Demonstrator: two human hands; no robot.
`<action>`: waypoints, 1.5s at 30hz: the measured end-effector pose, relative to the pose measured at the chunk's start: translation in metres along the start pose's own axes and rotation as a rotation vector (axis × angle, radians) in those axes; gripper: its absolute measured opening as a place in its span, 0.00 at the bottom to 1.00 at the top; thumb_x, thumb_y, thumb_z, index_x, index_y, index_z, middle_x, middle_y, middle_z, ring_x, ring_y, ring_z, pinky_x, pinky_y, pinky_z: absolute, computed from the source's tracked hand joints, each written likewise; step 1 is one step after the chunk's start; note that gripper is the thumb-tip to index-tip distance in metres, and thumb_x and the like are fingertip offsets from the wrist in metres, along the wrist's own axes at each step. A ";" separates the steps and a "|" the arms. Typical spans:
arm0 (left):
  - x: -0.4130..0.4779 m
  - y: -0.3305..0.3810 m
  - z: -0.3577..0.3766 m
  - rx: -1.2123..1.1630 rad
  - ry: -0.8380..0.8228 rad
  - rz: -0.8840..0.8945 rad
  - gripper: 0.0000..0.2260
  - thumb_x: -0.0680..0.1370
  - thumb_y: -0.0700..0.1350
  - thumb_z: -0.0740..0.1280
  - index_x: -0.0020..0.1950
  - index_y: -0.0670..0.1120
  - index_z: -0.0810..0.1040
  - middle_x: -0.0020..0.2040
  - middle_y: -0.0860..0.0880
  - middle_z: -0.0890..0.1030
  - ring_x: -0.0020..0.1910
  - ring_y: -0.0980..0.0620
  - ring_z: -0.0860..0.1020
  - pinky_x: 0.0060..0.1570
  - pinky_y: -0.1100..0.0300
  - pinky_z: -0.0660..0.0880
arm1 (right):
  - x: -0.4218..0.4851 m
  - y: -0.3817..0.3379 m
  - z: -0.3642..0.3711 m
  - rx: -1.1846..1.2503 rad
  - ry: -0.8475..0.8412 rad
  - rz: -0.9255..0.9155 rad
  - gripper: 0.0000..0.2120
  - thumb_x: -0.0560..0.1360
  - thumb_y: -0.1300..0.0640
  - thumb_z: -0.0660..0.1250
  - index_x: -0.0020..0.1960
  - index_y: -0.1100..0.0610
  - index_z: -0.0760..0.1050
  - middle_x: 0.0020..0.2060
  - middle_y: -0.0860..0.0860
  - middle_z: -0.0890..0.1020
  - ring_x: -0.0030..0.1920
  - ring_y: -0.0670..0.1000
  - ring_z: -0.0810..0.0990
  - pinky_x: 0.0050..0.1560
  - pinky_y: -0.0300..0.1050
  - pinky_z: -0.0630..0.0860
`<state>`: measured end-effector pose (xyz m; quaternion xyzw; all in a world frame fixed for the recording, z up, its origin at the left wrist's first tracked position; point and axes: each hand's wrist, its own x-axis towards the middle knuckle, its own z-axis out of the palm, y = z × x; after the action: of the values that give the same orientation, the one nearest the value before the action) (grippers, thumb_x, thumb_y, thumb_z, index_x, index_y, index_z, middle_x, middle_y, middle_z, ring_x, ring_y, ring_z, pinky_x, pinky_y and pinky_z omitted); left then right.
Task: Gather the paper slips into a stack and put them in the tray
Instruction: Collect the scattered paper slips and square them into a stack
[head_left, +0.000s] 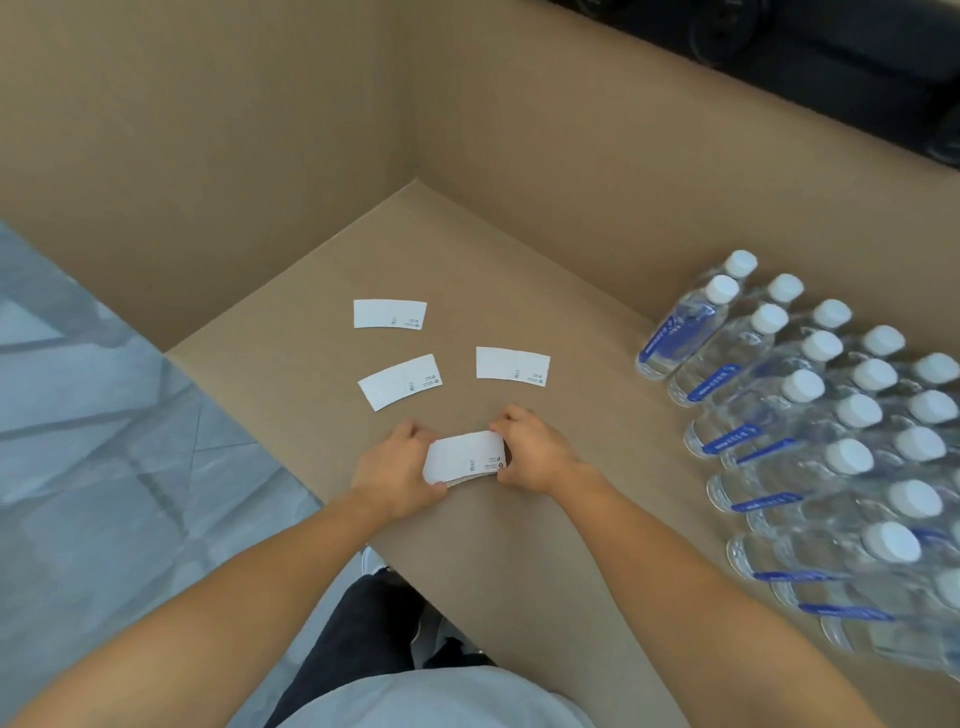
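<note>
A small stack of white curved paper slips (464, 457) is held between both hands just above the cardboard surface (571, 545). My left hand (397, 473) grips the stack's left end and my right hand (530, 449) grips its right end. Three more white slips lie flat and apart on the cardboard beyond the hands: one at the far left (389, 314), one nearer on the left (400, 382), and one on the right (511, 365). Each slip carries small print near one end. No tray is in view.
Tall cardboard walls (234, 130) rise behind and to the left of the surface. Several clear water bottles (810, 426) with white caps and blue labels lie in rows at the right. Grey tiled floor (104, 467) lies at the left; my dark trousers show below.
</note>
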<state>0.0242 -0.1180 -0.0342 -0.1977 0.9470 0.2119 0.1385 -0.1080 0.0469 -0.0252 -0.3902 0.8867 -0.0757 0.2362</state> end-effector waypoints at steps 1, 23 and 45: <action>0.001 -0.001 0.000 0.000 0.008 -0.006 0.28 0.70 0.57 0.71 0.68 0.50 0.70 0.62 0.52 0.69 0.58 0.49 0.76 0.49 0.54 0.76 | 0.003 0.000 -0.001 -0.003 -0.002 -0.010 0.14 0.67 0.57 0.71 0.52 0.55 0.75 0.52 0.50 0.70 0.57 0.53 0.71 0.41 0.43 0.69; 0.023 -0.001 0.012 -0.074 -0.132 0.029 0.16 0.73 0.43 0.70 0.60 0.42 0.75 0.62 0.46 0.68 0.56 0.47 0.74 0.56 0.60 0.72 | -0.006 -0.018 0.025 -0.034 -0.120 0.150 0.18 0.70 0.58 0.72 0.57 0.62 0.72 0.59 0.56 0.68 0.54 0.57 0.75 0.47 0.44 0.73; 0.071 0.000 -0.016 0.165 -0.337 0.536 0.14 0.73 0.38 0.68 0.58 0.40 0.76 0.62 0.45 0.69 0.56 0.47 0.74 0.58 0.58 0.74 | -0.026 -0.059 0.045 0.220 0.079 0.671 0.18 0.73 0.67 0.68 0.62 0.66 0.70 0.61 0.60 0.69 0.61 0.59 0.72 0.59 0.48 0.74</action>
<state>-0.0412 -0.1481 -0.0446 0.1083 0.9431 0.1930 0.2481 -0.0323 0.0281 -0.0365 -0.0464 0.9605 -0.1039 0.2539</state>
